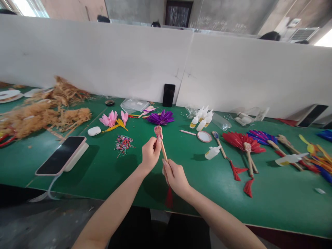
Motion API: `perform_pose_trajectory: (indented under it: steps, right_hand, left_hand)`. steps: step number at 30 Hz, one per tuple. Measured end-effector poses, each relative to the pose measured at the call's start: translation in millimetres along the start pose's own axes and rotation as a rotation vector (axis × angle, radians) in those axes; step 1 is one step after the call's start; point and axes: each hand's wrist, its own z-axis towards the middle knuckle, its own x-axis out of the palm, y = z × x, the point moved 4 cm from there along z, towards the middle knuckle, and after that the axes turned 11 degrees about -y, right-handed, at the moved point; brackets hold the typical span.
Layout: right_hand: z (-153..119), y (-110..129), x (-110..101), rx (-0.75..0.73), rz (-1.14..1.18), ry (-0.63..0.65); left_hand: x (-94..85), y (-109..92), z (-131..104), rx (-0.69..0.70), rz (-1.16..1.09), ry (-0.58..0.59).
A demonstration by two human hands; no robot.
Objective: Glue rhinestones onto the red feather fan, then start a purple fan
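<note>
I hold a wooden fan handle (164,151) upright and slightly tilted over the green table. Its rounded pink head (158,130) points away from me, and a red tassel (169,197) hangs from the lower end. My left hand (150,152) is closed near the top, its thumb pressed just under the pink head. Lower down, my right hand (176,176) wraps round the handle. Just beyond the head lies a purple feather piece (161,118). Left of my hands are small coloured beads (123,144), pink feathers (109,119) and yellow feathers (121,123).
Glue bottles (201,117) stand in a group, with a single bottle (212,152) nearer. A red feather fan (243,141) and others lie right. Left are a phone on a stand (62,155), its cable and dried brown fibres (44,117). White partition panels (103,62) line the back.
</note>
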Motion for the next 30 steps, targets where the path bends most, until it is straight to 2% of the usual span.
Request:
perform_pose_trajectory:
  steps: [7, 13, 15, 17, 19, 20, 21, 23, 25, 26, 30]
  right_hand:
    - [1.8, 2.2, -2.4, 0.095, 0.149, -0.050]
    - [1.1, 3.3, -1.7, 0.140, 0.206, -0.065]
    - [1.1, 2.6, -3.8, 0.150, 0.225, -0.073]
    - [2.3, 0.8, -9.5, 0.161, 0.247, -0.148]
    - [4.2, -1.3, -15.1, 0.175, 0.261, -0.235]
    - [5.2, -1.9, -16.2, 0.177, 0.264, -0.251]
    - [6.2, -2.2, -15.8, 0.177, 0.265, -0.240]
    - [7.7, -2.4, -12.7, 0.171, 0.271, -0.185]
    - [8.7, -3.4, -11.6, 0.170, 0.279, -0.172]
    - [9.1, -4.4, -12.3, 0.171, 0.281, -0.185]
    - [10.6, -7.8, -16.1, 0.138, 0.287, -0.195]
  left_hand:
    - [-6.4, 7.4, 11.6, 0.343, 0.104, -0.014]
    - [-9.6, 5.9, 12.8, 0.468, 0.170, -0.094]
    - [-16.3, 10.7, 17.8, 0.465, 0.193, -0.146]
    - [-30.4, 19.9, 28.8, 0.413, 0.232, -0.263]
    - [-50.0, 33.7, 42.3, 0.246, 0.311, -0.456]
    - [-59.6, 43.0, 47.8, 0.073, 0.387, -0.556]
    - [-63.3, 51.1, 52.4, -0.067, 0.432, -0.539]
    - [-59.8, 62.4, 57.6, -0.242, 0.479, -0.354]
    - [-49.4, 66.4, 58.0, -0.276, 0.469, -0.129]
    - [-45.9, 67.1, 57.2, -0.280, 0.464, -0.059]
    - [-49.1, 67.1, 55.7, -0.309, 0.509, 0.093]
